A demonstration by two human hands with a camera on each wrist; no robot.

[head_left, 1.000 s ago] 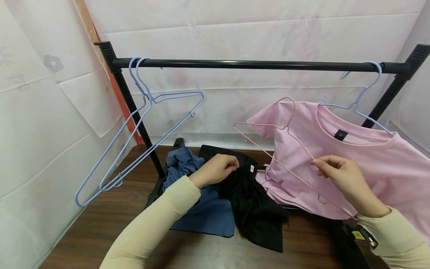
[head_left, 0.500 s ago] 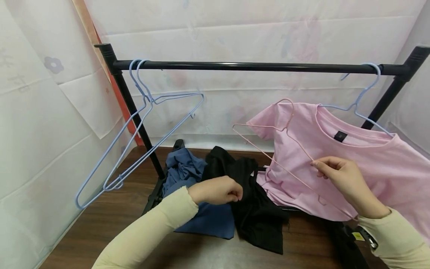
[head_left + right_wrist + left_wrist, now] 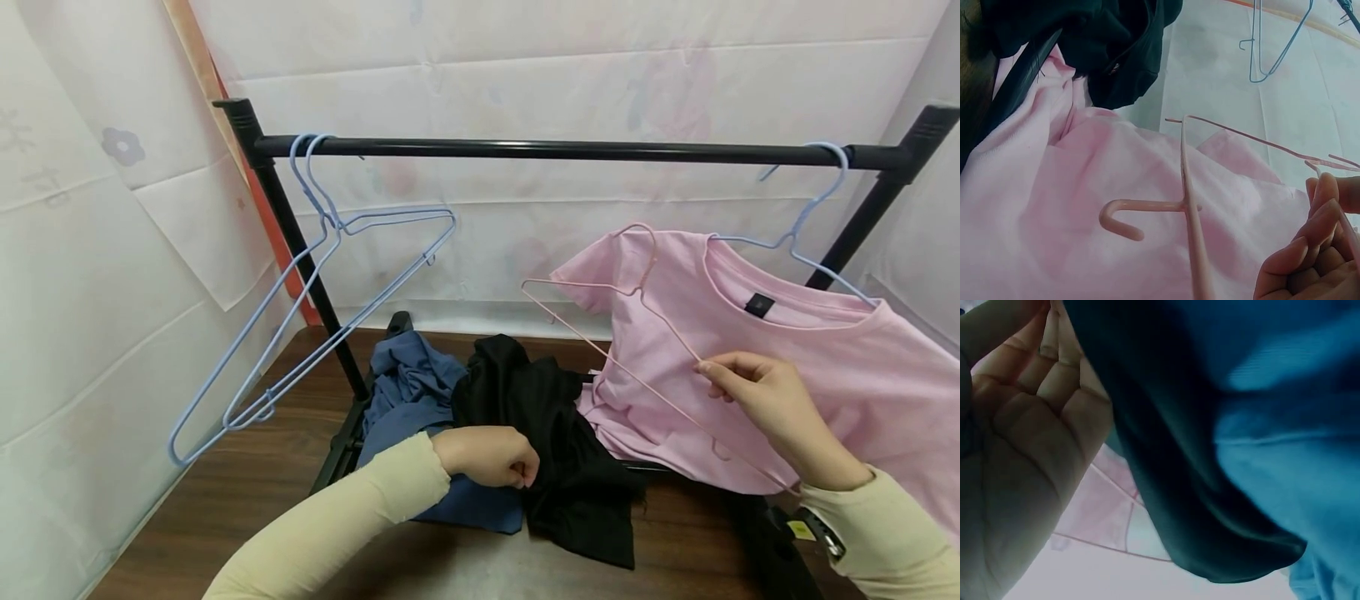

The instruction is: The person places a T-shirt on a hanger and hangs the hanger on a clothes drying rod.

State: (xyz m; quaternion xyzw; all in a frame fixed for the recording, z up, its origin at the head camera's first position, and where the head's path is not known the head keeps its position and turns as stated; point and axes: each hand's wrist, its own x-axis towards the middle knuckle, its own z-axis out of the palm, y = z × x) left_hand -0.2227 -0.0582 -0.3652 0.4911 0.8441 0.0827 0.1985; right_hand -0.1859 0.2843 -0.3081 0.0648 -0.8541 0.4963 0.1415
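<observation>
"One change first: what had the left hand (image 3: 486, 457) just done, down near us?"

"It had drawn nearer over the tabletop (image 3: 225, 492), and the black garment (image 3: 551, 417) had bunched up with it. Its grip looked narrow, seemingly pinching that cloth, though the fingertips were hidden."

"And the right hand (image 3: 772, 408)?"

"Its grip was pinching one arm of the pink hanger (image 3: 1191, 206), which slanted, hook uppermost, in front of the pink shirt (image 3: 832, 375). It had barely moved."

"What did that mean for the work?"

"I judged that the black garment was being gathered up, with the hanger held aside. The blue garment (image 3: 412, 375) lay just beside it, on its left."

"Farther back?"

"The shirt hung from a blue hanger (image 3: 795, 235) on the black rail (image 3: 555, 150), with two bare blue hangers (image 3: 327, 218) at the rail's left end."
</observation>
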